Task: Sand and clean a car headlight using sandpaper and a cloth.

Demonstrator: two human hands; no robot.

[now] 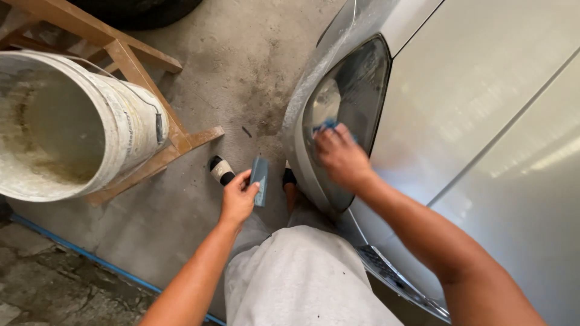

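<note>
My right hand (339, 154) presses a small blue pad (327, 125) flat against the dark headlight lens (353, 90) of a silver car (483, 102). Only the pad's upper edge shows past my fingers. My left hand (237, 198) is held lower, over the concrete floor, and grips a small grey-blue rectangular block (260, 180) between thumb and fingers. The block stands upright and is clear of the car.
A dirty white bucket (130, 121) sits on a low wooden frame (142, 69) at the left. My feet in dark footwear (221, 170) stand on the concrete by the bumper. A blue hose (90, 256) crosses the floor at lower left. A tyre (139, 9) lies beyond.
</note>
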